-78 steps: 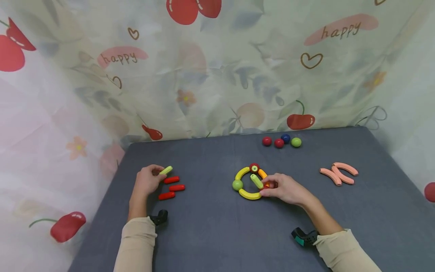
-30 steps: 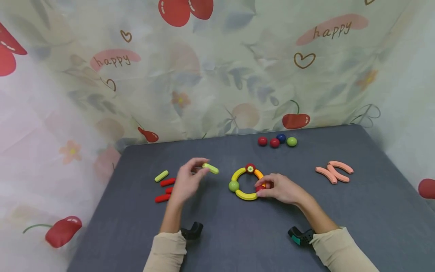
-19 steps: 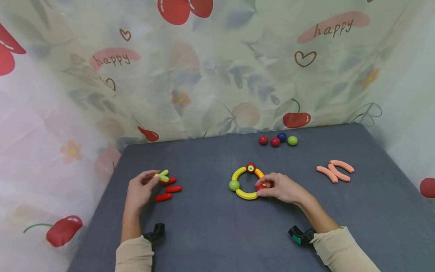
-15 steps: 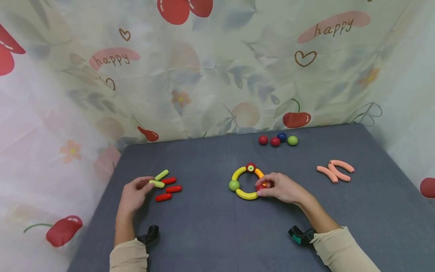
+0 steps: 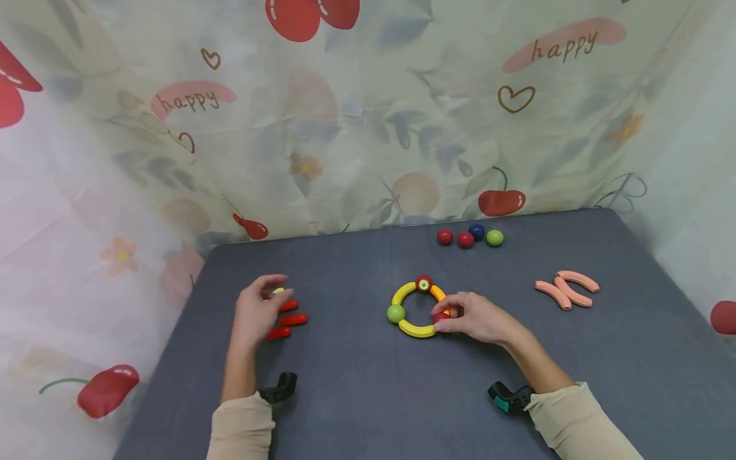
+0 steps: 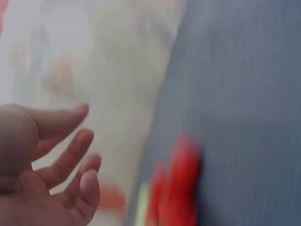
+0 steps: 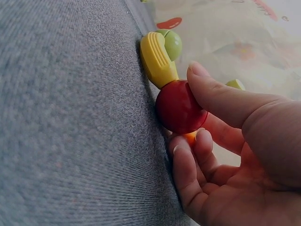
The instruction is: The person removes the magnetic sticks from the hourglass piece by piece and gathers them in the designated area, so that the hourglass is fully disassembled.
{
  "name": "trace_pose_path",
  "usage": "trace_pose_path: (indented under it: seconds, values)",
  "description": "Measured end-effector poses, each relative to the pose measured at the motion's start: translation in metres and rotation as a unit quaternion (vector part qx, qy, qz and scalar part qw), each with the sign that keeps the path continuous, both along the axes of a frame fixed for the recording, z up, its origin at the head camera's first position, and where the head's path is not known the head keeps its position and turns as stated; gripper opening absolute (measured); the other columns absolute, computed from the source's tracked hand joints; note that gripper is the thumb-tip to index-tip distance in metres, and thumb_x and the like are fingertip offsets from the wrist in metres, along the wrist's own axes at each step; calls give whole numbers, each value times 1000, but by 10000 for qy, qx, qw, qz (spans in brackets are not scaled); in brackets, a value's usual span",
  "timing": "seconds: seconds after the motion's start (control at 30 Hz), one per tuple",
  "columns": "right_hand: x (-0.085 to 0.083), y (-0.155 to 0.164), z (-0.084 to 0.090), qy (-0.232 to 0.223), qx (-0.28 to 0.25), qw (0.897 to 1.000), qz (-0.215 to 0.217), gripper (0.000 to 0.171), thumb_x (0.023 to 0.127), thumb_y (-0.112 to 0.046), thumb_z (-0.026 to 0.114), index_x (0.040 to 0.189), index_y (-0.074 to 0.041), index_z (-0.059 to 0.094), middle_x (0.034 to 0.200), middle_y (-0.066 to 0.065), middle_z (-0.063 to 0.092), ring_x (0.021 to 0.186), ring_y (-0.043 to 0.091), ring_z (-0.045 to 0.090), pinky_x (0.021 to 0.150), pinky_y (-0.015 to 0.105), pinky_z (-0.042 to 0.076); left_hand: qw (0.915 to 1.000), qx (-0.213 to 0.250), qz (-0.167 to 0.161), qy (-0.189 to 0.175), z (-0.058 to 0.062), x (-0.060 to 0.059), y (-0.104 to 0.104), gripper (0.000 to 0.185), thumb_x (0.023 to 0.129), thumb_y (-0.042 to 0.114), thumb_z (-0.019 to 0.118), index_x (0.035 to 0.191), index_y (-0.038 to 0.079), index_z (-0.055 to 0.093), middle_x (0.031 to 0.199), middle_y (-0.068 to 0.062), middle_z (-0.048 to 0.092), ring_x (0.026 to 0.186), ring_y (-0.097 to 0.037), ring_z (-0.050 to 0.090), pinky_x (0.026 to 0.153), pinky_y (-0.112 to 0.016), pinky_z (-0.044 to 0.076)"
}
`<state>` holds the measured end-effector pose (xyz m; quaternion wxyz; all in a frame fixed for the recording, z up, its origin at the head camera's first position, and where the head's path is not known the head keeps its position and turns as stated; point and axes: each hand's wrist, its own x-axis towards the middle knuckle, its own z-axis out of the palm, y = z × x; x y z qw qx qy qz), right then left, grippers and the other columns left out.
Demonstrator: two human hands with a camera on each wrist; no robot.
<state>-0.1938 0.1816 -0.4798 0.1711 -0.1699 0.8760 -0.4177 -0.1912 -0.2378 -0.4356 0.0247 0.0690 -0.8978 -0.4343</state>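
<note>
My left hand [image 5: 257,313] hovers over the left group of rods, its fingers loosely bent and apart with nothing between them in the left wrist view. Three red rods [image 5: 294,319] lie beside it, and a bit of light green rod [image 5: 278,291] shows behind its fingertips. My right hand [image 5: 480,319] pinches a red ball [image 7: 181,107] between thumb and fingers. This ball belongs to a ring of yellow curved pieces [image 5: 416,329], an orange curved piece [image 5: 438,293], a green ball [image 5: 396,313] and a second red ball [image 5: 420,279] with a pale green end on top.
At the back of the dark grey table [image 5: 368,396] sit two red balls [image 5: 445,237], a blue ball [image 5: 476,231] and a green ball [image 5: 495,237]. Three pink curved pieces [image 5: 553,295] lie to the right. A patterned curtain [image 5: 356,128] hangs behind.
My left hand carried a light green rod from near the ring back to the rods on the left and let it go. My right hand has stayed on the ring's red ball.
</note>
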Motion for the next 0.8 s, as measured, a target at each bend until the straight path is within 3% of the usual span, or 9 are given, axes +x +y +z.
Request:
trace_pose_path:
  seconds: [0.1, 0.2, 0.37, 0.57, 0.67, 0.8]
  values:
    - [1, 0, 0, -34, -107, 9999, -3, 35, 90, -36, 79, 115, -12, 73, 83, 2, 54, 81, 19, 50, 65, 24, 38, 9963, 151, -667, 521, 9, -7, 53, 34, 96, 27, 73, 129, 21, 67, 129, -9, 68, 106, -23, 64, 79, -32, 54]
    - [1, 0, 0, -81, -196, 9997, -72, 38, 89, -34, 80, 117, -10, 70, 83, 3, 54, 78, 19, 51, 64, 24, 39, 9870, 162, -1351, 858, 9, -12, 108, 33, 93, 27, 76, 126, 24, 68, 124, -4, 69, 104, -23, 64, 81, -35, 56]
    - [1, -2, 0, -222, -381, 9989, -172, 47, 88, -34, 81, 122, -6, 63, 83, 4, 53, 74, 19, 51, 63, 24, 39, 9760, 6, -2032, 781, -1, -17, 169, 38, 91, 29, 79, 127, 23, 68, 122, 2, 67, 108, -25, 64, 86, -36, 56]
    - [0, -2, -1, -340, -373, 9986, -184, 49, 88, -34, 81, 123, -5, 62, 82, 4, 53, 74, 20, 51, 62, 24, 38, 9756, -135, -2178, 256, -14, -20, 194, 31, 92, 33, 77, 120, 22, 71, 116, 3, 68, 101, -19, 63, 79, -28, 55]
    - [0, -2, 0, -292, -342, 9988, -217, 49, 88, -34, 81, 123, -5, 62, 82, 4, 54, 73, 19, 51, 62, 24, 39, 9763, -6, -2149, 250, -20, -26, 197, 21, 95, 36, 72, 113, 25, 72, 109, 5, 70, 93, -14, 62, 75, -26, 53]
    - [0, 0, 1, -226, -262, 9990, -270, 48, 88, -34, 81, 122, -5, 63, 82, 4, 53, 74, 19, 51, 62, 24, 39, 9772, 240, -2097, 245, -23, -31, 194, 22, 100, 40, 64, 113, 24, 72, 102, 4, 73, 87, -12, 63, 77, -28, 51]
